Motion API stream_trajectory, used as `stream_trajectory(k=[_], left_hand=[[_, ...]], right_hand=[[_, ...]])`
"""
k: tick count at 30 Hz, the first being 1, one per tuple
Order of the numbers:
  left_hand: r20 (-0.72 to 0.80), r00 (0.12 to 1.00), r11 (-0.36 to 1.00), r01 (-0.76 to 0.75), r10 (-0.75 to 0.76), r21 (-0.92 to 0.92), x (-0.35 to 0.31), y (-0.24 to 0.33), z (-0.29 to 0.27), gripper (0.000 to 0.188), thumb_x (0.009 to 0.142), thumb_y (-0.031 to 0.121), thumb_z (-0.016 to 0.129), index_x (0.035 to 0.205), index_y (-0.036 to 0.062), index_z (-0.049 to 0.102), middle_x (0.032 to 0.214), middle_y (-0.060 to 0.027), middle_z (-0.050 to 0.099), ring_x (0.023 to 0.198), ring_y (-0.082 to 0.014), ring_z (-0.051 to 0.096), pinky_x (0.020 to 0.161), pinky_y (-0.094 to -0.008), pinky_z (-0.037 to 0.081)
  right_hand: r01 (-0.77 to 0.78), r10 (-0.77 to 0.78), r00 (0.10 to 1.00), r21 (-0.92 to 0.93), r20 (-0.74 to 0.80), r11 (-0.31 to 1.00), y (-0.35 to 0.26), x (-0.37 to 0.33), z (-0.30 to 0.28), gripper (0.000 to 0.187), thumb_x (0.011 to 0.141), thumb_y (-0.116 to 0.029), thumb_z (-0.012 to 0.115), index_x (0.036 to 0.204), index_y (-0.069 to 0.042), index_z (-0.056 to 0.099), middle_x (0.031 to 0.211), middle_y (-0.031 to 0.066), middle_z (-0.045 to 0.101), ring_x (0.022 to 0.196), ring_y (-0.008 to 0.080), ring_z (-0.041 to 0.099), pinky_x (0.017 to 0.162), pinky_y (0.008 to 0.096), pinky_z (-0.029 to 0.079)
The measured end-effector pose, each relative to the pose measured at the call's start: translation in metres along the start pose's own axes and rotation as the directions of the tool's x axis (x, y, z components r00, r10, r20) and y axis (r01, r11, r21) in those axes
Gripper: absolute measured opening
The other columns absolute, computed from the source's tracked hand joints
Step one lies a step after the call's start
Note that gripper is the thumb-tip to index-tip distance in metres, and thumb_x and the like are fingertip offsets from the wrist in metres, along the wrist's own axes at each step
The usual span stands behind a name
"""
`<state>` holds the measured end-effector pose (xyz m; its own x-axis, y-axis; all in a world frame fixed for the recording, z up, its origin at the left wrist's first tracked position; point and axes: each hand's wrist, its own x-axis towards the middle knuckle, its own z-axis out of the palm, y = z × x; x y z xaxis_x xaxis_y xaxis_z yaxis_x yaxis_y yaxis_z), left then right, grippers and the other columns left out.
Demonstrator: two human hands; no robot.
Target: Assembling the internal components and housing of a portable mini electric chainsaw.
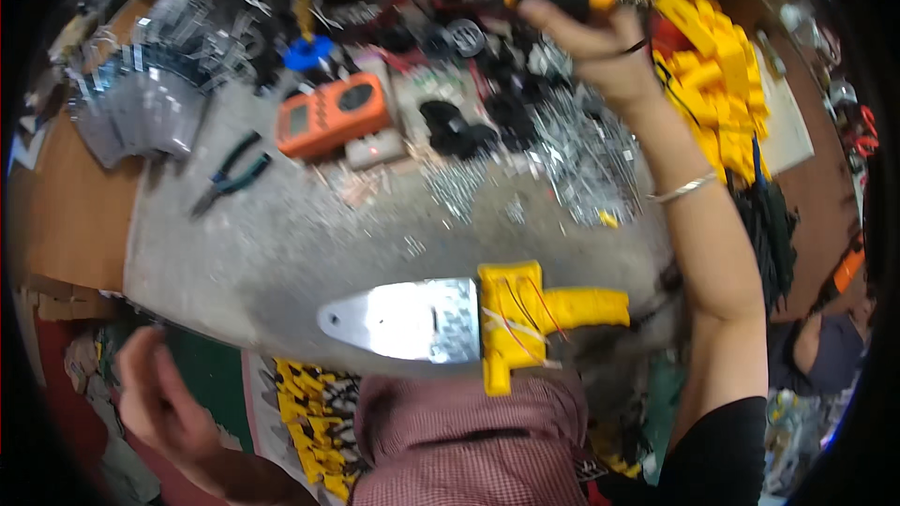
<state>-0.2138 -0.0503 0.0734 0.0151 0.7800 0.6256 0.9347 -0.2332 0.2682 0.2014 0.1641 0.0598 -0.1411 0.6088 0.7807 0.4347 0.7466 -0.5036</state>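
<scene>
My right hand (600,42) is raised at the far right of the bench, its fingers wrapped round a tool handle (562,0) that is black with orange ends. Metal parts show beside the handle's right end; I cannot make out the tool's kind. Over the bench's near left edge hovers my left hand (164,403), slightly blurred, fingers loosely bent and apart with nothing in them. Between my arms, at the near edge, lies a yellow plastic housing (511,319) with a stubby handle, red and white wires and a shiny pointed metal plate (403,319) pointing left.
An orange multimeter (335,115) and pliers (232,173) lie on the grey bench (309,225). Loose screws (457,187), metal rods (586,159) and black parts (455,129) spread behind. Yellow housings (717,66) pile at far right; clear plastic pieces (141,108) stand at far left.
</scene>
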Motion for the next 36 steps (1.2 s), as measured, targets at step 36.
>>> stream_trajectory(k=[36], left_hand=[[0.185,0.800,0.570,-0.224,0.570,-0.791,0.000,0.131,0.122,0.034,0.061,-0.005,0.077,0.093,0.0050,0.068,0.077,-0.0051,0.068,0.068,-0.0236,0.060,0.061,-0.0339,0.048]], right_hand=[[-0.701,0.700,0.712,0.016,-0.049,0.713,-0.191,-0.105,-0.060,0.024,0.095,-0.028,0.060,0.098,-0.005,0.053,0.072,-0.0004,0.053,0.052,0.0034,0.043,0.046,0.0184,0.033]])
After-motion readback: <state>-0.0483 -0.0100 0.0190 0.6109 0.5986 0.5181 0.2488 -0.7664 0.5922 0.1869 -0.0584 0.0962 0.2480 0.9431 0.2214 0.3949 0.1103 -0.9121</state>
